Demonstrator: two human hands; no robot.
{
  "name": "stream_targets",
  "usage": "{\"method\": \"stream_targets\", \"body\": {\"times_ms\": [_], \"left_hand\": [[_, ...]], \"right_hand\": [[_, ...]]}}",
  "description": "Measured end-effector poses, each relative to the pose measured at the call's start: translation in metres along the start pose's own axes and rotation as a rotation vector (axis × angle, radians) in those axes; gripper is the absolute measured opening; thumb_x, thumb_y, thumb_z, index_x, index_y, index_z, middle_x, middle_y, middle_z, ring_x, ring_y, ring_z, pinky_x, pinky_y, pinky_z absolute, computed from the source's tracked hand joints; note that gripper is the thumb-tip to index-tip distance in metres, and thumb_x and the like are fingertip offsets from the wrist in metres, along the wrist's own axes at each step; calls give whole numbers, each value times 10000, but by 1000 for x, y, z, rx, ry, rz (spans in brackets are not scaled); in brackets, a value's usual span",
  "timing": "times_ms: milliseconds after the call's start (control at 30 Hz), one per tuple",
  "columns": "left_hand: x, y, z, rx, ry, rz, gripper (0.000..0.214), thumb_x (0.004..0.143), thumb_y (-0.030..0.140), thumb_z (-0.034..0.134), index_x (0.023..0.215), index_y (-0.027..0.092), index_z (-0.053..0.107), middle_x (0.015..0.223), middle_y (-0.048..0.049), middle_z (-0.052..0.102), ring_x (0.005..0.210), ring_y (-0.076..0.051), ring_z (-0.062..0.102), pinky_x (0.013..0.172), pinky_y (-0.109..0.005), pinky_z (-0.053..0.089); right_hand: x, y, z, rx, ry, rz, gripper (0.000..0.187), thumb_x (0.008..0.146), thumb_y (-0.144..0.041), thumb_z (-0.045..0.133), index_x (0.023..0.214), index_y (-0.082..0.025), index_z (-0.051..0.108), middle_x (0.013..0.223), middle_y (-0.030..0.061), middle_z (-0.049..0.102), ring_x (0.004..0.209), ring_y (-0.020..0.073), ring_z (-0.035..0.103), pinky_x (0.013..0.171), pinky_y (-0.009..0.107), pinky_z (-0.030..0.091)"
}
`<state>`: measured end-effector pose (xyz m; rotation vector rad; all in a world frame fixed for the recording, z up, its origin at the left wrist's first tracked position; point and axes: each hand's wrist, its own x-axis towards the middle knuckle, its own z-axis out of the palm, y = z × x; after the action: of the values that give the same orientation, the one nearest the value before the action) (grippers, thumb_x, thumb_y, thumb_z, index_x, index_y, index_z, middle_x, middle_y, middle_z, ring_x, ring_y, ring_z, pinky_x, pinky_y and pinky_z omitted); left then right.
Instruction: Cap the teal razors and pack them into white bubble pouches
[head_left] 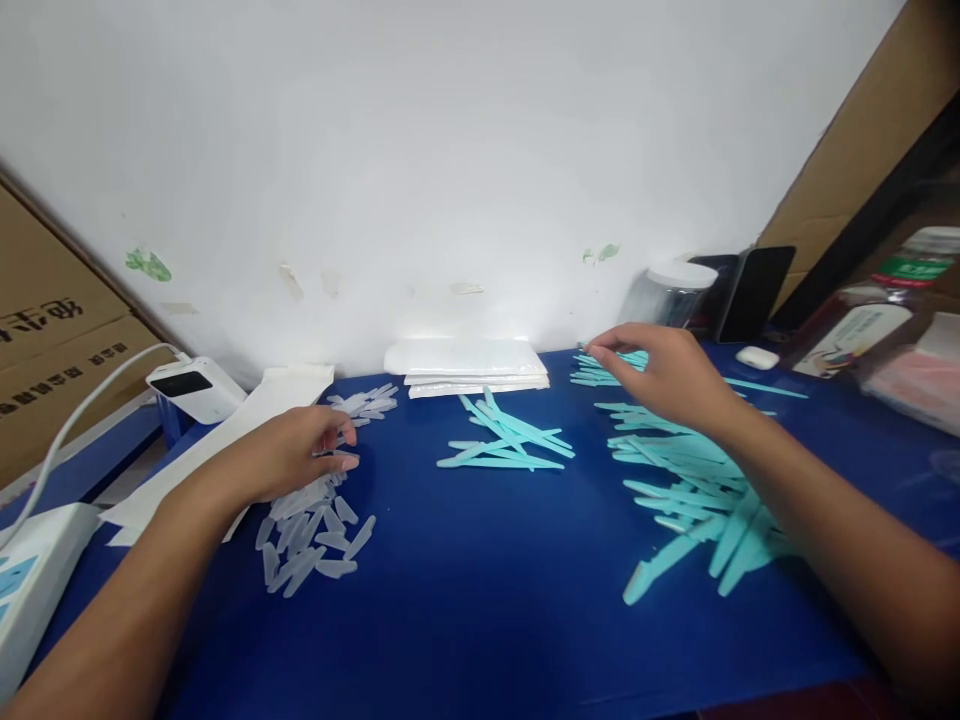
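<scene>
On tabletop (487, 590) | left hand (296, 450): parted, near translucent slivers (300, 528) | right hand (660, 375): grip unclear, near turquoise sticks (679, 456)

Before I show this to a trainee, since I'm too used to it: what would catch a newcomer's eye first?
Probably the wide spread of turquoise tools around the right hand, bright against the blue table. Next, the translucent pieces by the left hand, then the smaller turquoise pile between them.
</scene>
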<state>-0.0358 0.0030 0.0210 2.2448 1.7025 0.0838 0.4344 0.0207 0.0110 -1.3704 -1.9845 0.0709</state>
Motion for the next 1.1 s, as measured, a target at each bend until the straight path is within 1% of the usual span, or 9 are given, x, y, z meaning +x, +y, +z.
{"method": "stream_targets", "body": {"times_ms": [67,167,300,433,533,667,833,967,1100], "left_hand": [[1,-1,1,-12,-18,-20,374,817,622,724,911,260,750,840,-75,752,699,-280,702,600,-339,481],[4,-1,8,15,-20,-44,361,887,607,647,863,252,705,801,-79,741,688,-282,686,612,-350,468],[8,11,22,29,78,58,351,958,590,607,893,252,676,915,-87,741,765,-280,679,665,-358,467],[8,32,30,-25,126,146,305,1030,539,559,970,253,643,943,-63,740,802,-265,670,688,-346,455],[7,46,32,-84,169,188,266,1056,502,542,1015,255,632,906,-33,739,803,-246,676,708,-337,461],[4,59,35,-203,208,243,244,1056,473,567,1079,259,680,889,-14,743,788,-216,682,727,-325,495],[1,69,40,-420,171,259,294,1066,478,568,1225,269,702,1048,-41,781,926,-221,746,826,-343,582],[0,71,41,-410,194,262,299,1060,481,591,1243,280,715,1060,-39,795,941,-226,760,832,-351,595],[1,72,42,-359,239,273,281,1055,474,605,1209,277,734,1028,-27,796,894,-213,748,795,-333,583]], "right_hand": [[2,5,-3,-14,-11,13,317,1020,-479,586,984,-246,798,1055,80,842,1009,342,774,877,480,600],[4,18,-9,-73,-24,35,333,1009,-479,584,978,-234,807,1017,93,843,951,348,776,829,468,596],[7,44,-14,-212,-58,58,326,1000,-447,590,992,-209,813,958,111,833,862,328,761,757,425,550],[10,72,-9,-369,-260,69,241,953,-370,640,926,-199,807,939,106,822,853,311,739,724,392,499],[10,86,-3,-372,-380,81,145,885,-302,704,852,-204,805,907,86,815,813,269,724,694,353,482],[9,89,5,-340,-441,93,107,858,-263,726,851,-208,818,876,65,815,774,235,717,674,325,480],[9,83,15,-311,-461,108,138,901,-323,717,897,-208,795,900,63,819,799,229,724,681,310,488],[9,85,16,-321,-442,142,130,905,-311,717,937,-196,771,887,67,818,788,227,732,662,300,484],[9,92,15,-337,-450,159,115,900,-302,719,903,-204,780,889,66,820,804,236,739,667,306,482]]}}
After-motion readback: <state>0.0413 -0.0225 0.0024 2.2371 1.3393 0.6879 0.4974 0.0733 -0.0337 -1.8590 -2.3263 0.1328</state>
